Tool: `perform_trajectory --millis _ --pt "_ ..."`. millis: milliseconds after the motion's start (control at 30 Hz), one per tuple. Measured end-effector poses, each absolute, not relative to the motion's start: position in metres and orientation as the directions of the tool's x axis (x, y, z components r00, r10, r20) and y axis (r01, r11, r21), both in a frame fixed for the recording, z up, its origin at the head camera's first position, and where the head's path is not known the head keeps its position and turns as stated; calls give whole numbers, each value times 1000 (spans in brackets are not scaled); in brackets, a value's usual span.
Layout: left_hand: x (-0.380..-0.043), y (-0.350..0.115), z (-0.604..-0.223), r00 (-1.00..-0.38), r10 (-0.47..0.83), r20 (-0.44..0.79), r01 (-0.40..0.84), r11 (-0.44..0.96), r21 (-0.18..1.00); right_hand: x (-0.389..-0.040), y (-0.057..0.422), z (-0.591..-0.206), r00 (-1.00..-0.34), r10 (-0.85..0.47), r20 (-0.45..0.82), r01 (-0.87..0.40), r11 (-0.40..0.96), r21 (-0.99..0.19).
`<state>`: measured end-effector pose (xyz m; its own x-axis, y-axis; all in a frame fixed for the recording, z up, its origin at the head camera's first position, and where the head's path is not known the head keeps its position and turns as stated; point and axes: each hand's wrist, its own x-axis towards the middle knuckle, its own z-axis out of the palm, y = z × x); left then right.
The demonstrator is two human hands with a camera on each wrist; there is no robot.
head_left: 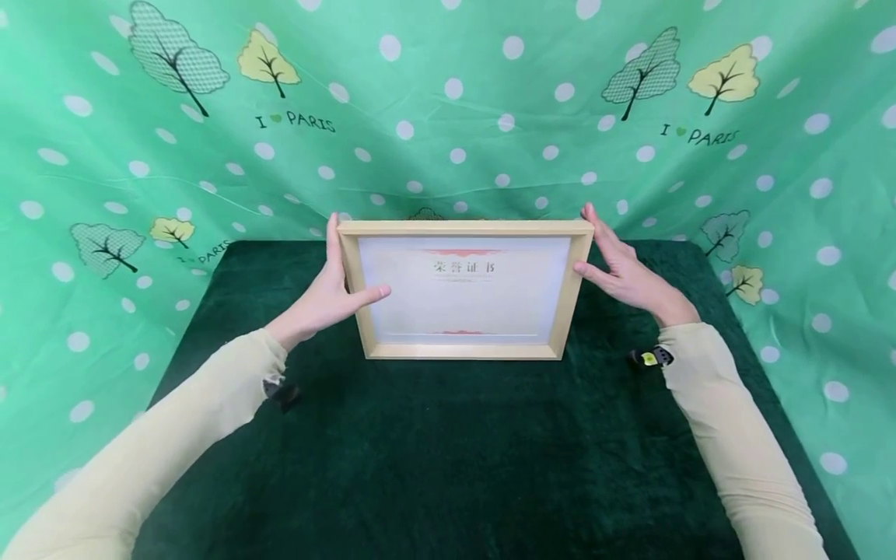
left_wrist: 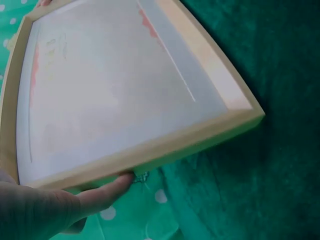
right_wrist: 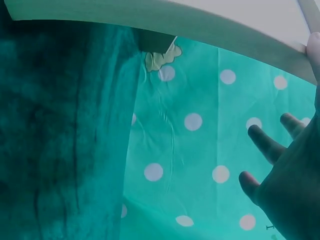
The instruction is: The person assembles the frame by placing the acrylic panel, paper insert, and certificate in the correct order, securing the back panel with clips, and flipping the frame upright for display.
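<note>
A light wooden picture frame stands upright on the dark green cloth, leaning a little. Behind its pane is a white certificate with red trim and Chinese lettering. My left hand is at the left side, fingers straight up along the edge and thumb stretched across the front in the head view. At the upper right corner is my right hand, its thumb at the frame's side. The right wrist view shows the other fingers spread apart behind the frame, and a dark piece jutting from its back.
A dark green velvety cloth covers the table. Behind and at both sides hangs a green curtain with white dots and printed trees, close behind the frame. Dark wrist straps sit at the cream sleeves.
</note>
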<state>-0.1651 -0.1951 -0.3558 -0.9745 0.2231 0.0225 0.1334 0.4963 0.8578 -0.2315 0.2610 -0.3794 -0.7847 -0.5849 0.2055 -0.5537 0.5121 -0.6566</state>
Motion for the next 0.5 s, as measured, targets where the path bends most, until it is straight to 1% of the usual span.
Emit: perform_trajectory --millis 133,267,500 --pt "-164 -199 -362 -964 262 54 186 514 837 -231 264 -375 -796 -573 196 -541 526 -657" --pt "-163 -204 -364 -955 291 59 214 539 815 -230 264 -374 -812 -556 176 -512 535 -672" --pt "-144 -189 -337 -941 333 62 237 518 822 -225 265 -370 -840 -527 128 -457 561 -690"
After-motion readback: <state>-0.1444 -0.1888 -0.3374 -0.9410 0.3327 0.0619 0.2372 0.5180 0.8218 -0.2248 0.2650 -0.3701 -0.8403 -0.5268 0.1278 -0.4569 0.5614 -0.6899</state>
